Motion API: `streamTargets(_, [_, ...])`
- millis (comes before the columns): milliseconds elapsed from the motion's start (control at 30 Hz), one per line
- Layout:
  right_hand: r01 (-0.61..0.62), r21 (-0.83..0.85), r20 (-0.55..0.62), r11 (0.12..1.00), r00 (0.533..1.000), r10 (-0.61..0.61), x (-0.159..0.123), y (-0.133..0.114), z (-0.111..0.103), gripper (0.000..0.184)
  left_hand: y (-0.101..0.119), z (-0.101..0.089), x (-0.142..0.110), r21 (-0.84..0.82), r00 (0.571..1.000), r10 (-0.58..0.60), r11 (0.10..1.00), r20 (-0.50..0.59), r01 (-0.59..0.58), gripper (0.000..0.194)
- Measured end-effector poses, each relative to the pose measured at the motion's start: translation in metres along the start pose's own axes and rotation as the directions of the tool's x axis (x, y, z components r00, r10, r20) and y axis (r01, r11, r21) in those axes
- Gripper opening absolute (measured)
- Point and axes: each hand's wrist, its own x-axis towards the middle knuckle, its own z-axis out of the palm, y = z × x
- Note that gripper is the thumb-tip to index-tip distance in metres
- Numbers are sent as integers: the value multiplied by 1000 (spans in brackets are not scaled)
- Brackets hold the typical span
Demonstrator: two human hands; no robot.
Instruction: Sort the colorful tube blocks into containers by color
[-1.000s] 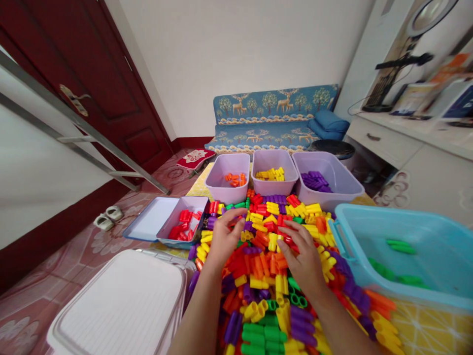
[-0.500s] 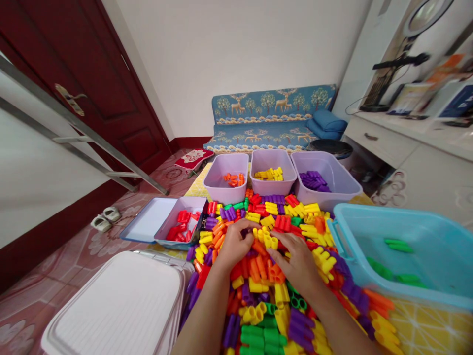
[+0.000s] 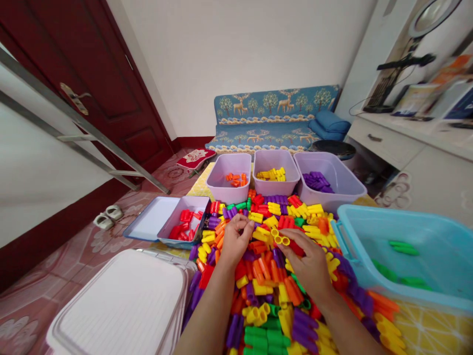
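My right hand (image 3: pixel 308 259) is closed on a yellow tube block (image 3: pixel 280 237), its open round ends turned towards me. To the left, my left hand (image 3: pixel 236 241) has thumb and forefinger drawn together over the pile; whether anything is between them is hidden. Beside its fingertips lies another yellow block (image 3: pixel 260 233). Under and around both hands spreads a heap of joined plastic tubes in red, yellow, orange, green and purple, with orange blocks (image 3: pixel 264 268) just below the hands and green blocks (image 3: pixel 266 339) nearest me.
Behind the heap stand three lilac bins holding orange (image 3: pixel 229 197), yellow (image 3: pixel 277 187) and purple pieces (image 3: pixel 332 197). An open case (image 3: pixel 185 241) with red pieces is at left, near stacked white lids (image 3: pixel 121 301). A blue tub (image 3: pixel 443 217) with green pieces stands at right.
My right hand has drawn away to the right from my left and tilted the yellow block up. Some blocks between the hands have shifted. The view has moved slightly.
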Motion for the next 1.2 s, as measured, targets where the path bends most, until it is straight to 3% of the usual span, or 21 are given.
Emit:
streamTargets(100, [-172, 8, 26, 985, 985, 172, 13, -6, -8, 22, -3, 0, 1, 37, 1000, -19, 999, 6, 19, 42])
streamTargets(167, [-248, -21, 127, 969, 960, 249, 29, -7, -14, 23, -5, 1, 1, 80, 995, -100, 992, -1, 99, 39])
streamTargets(267, [-207, -148, 342, 967, 907, 247, 62, 0, -23, 23, -7, 1, 1, 111, 987, -163, 980, -10, 163, 39])
streamTargets(333, [-170, -250, 380, 953, 888, 259, 85, 6, -26, 24, -8, 1, 1, 107, 987, -159, 981, -12, 159, 39])
streamTargets(367, [-178, -248, 341, 952, 904, 257, 96, 8, -26, 22, -8, 1, 1, 106, 987, -158, 982, -14, 158, 40])
streamTargets(433, [-218, -89, 167, 972, 959, 231, 113, 12, -25, 20, -8, 1, 1, 107, 987, -159, 981, -14, 159, 40])
streamTargets(500, [-227, 90, -20, 970, 973, 230, 120, 14, -23, 40, -8, 1, 1, 106, 987, -161, 981, -11, 161, 40])
streamTargets(533, [-227, 101, -68, 969, 970, 234, 120, 15, -23, 48, -8, 1, 1, 105, 987, -163, 981, -11, 163, 40])
streamTargets(567, [-236, 40, -66, 971, 969, 238, 118, 16, -23, 51, -8, 1, 1, 102, 986, -165, 981, -11, 165, 40])
streamTargets(633, [-249, -245, 54, 937, 961, 270, 109, 16, -24, 45, -8, 1, 1, 96, 985, -170, 981, -10, 170, 40])
streamTargets(733, [-168, -650, 272, 741, 859, 433, 89, 15, -25, 40, -8, 0, 1, 96, 987, -163, 982, -7, 163, 40])
streamTargets(833, [-69, -745, 372, 663, 783, 498, 74, 10, -17, 47, -9, 0, 0, 99, 988, -153, 983, -10, 153, 41])
streamTargets(1000, [-12, -613, 460, 790, 807, 369, 66, 3, -5, 55, -9, 0, 0, 81, 988, -153, 985, -5, 153, 32])
streamTargets(1100, [-40, -450, 516, 892, 804, 296, 71, 6, -5, 39, -9, 0, 1, 65, 989, -151, 986, -1, 151, 29])
streamTargets(1200, [-69, -460, 339, 885, 908, 247, 80, 15, -6, 31, -9, 0, 1, 57, 988, -156, 986, -3, 156, 28])
